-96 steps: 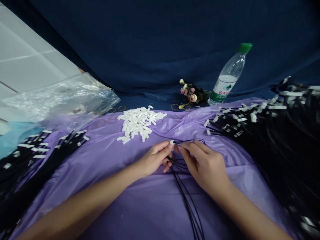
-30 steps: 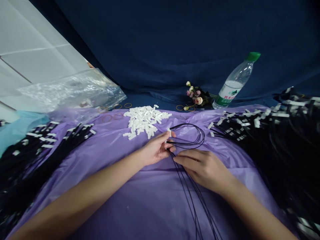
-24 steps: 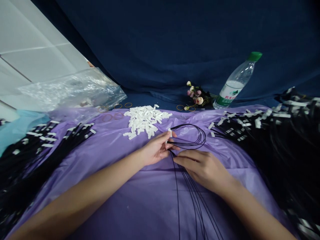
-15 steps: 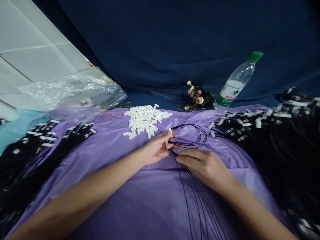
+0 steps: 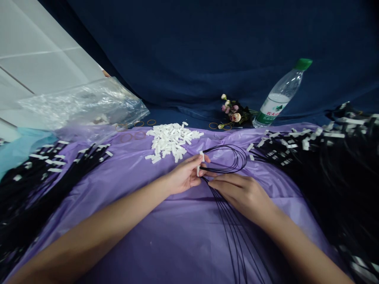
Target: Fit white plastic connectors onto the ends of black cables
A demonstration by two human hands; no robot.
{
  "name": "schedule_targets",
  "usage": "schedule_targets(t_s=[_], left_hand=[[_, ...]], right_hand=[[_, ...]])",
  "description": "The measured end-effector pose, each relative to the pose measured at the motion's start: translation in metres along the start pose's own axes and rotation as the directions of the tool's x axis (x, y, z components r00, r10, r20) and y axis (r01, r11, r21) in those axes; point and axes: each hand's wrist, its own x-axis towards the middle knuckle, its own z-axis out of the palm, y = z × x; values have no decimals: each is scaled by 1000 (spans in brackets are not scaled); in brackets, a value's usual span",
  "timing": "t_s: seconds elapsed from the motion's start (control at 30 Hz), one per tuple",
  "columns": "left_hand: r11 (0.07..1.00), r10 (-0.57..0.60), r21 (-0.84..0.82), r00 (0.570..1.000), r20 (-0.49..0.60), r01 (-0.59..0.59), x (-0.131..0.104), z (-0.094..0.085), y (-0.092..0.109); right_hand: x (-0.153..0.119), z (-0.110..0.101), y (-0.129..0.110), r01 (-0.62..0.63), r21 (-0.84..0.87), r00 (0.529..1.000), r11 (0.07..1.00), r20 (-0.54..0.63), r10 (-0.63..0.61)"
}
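Note:
My left hand (image 5: 189,175) is closed round the white connectors (image 5: 201,157) of a bundle of thin black cables (image 5: 233,169). The cables form a loop to the right of the fingers, and their long ends run down over the purple sheet (image 5: 177,236). Just right of it, my right hand (image 5: 239,191) has its fingers pressed together at the hanging cables, below the loop. Its fingertips touch or nearly touch the cables beside my left fingers. Behind my left hand lies a pile of small white connectors (image 5: 171,140).
Black cables with white ends lie at the left (image 5: 50,189) and right (image 5: 319,157). Behind are a clear plastic bag (image 5: 89,104), rubber bands (image 5: 139,124), artificial flowers (image 5: 235,117) and a green-capped water bottle (image 5: 276,98) before a dark blue cloth (image 5: 207,51).
The hanging cables have shifted and spread a little to the right below my right hand. The loop is slightly wider. Both hands have stayed nearly in place.

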Motion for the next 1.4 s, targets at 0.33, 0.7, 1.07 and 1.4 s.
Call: schedule_targets(t_s=[0.33, 0.7, 1.07, 1.4], left_hand=[[999, 21, 39, 999, -40, -20, -1, 4, 0], [997, 3, 74, 997, -81, 3, 1, 2, 0], [994, 56, 99, 994, -99, -46, -4, 10, -2], [954, 172, 266, 978, -119, -135, -8, 19, -8]], right_hand=[[1, -5, -4, -35, 15, 999, 999, 12, 35], [3, -5, -8, -13, 37, 998, 999, 61, 10], [0, 0, -7, -101, 147, 995, 984, -8, 103], [1, -3, -11, -36, 82, 999, 996, 7, 35]])
